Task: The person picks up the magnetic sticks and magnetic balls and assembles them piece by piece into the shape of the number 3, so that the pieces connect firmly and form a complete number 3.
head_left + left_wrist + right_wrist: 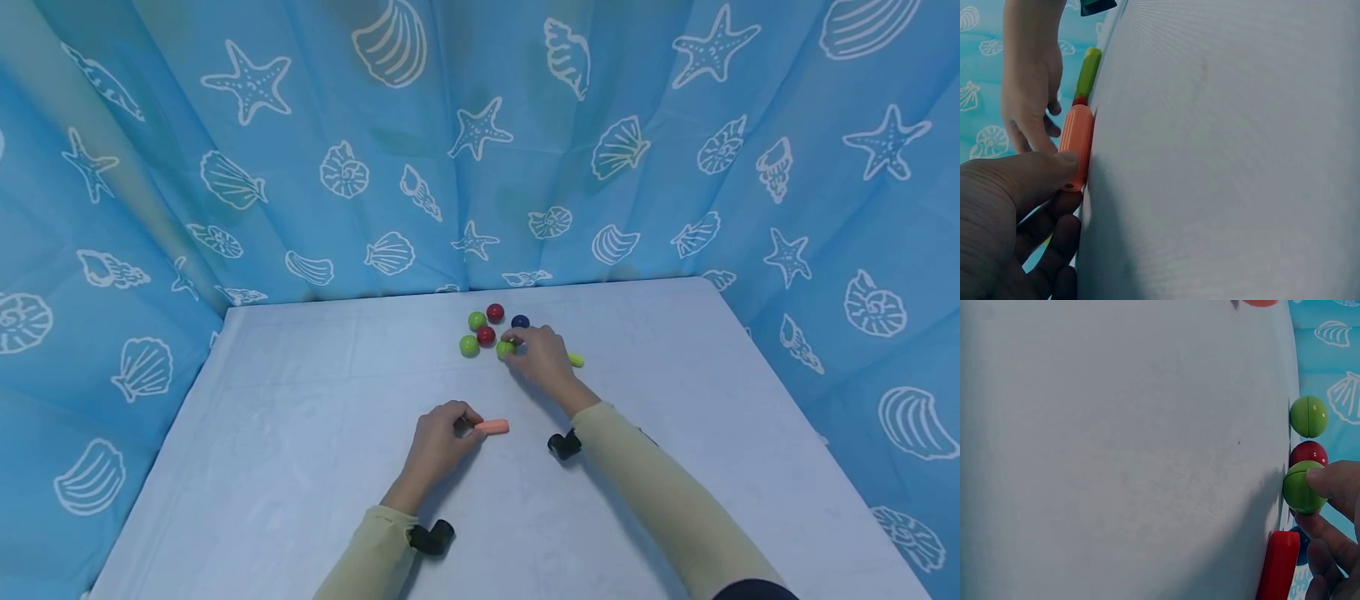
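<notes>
My left hand (pixel 444 442) pinches one end of an orange, ribbed stick-shaped piece (pixel 492 427) between thumb and finger, low at the table; the left wrist view shows the ribbed piece (pixel 1077 140) closely. Farther forward, my right hand (pixel 543 358) holds a glossy green ball (pixel 1304 486) with thumb and fingertips. Around that hand lie two red balls (pixel 495 312), two more green balls (pixel 468 346) and a dark blue ball (pixel 521 322), partly hidden by the fingers. A yellow-green piece (pixel 576 360) shows just right of the right hand, mostly covered by it.
A white cloth-covered table (pixel 300 417) lies under everything. Blue curtains (pixel 300 208) with white shells and starfish stand along its back and sides. A red bar-like piece (pixel 1279 565) lies near the right hand. Each wrist carries a small black camera (pixel 564 445).
</notes>
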The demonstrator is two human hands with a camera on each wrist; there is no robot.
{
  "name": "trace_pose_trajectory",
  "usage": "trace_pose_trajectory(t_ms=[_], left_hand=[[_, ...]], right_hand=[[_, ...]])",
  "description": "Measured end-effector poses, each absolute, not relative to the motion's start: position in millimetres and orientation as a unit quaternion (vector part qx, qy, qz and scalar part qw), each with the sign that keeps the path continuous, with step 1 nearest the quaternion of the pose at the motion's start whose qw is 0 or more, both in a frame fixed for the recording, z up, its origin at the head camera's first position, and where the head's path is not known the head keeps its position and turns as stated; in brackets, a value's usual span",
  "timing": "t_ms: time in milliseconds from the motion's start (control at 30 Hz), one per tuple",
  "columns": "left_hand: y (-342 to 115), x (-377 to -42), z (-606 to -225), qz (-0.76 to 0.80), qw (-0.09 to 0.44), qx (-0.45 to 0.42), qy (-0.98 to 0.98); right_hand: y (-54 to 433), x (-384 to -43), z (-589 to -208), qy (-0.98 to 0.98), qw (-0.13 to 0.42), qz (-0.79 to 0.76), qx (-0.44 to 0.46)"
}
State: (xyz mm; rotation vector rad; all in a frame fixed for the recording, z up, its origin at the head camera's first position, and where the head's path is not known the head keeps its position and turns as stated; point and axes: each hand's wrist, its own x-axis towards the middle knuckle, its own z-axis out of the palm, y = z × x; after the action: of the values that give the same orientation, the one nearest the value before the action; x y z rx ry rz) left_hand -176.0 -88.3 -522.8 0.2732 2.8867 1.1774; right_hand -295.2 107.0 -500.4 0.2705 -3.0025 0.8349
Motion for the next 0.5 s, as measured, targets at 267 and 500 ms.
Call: trace_pose_trajectory(t_ms=[267,500], left_hand=[[-89.1,-175.8,-522.7,0.382,0.005,0.089,0.920],[-88.2,-176.3,-523.2,0.378,-0.001,0.092,0.921]], right_hand=[[108.8,-290.5,-499.1,-0.958,0.001,0.269,0.095],[109.1,-285.1,-498.2,-0.959,-0.008,0.269,0.093]])
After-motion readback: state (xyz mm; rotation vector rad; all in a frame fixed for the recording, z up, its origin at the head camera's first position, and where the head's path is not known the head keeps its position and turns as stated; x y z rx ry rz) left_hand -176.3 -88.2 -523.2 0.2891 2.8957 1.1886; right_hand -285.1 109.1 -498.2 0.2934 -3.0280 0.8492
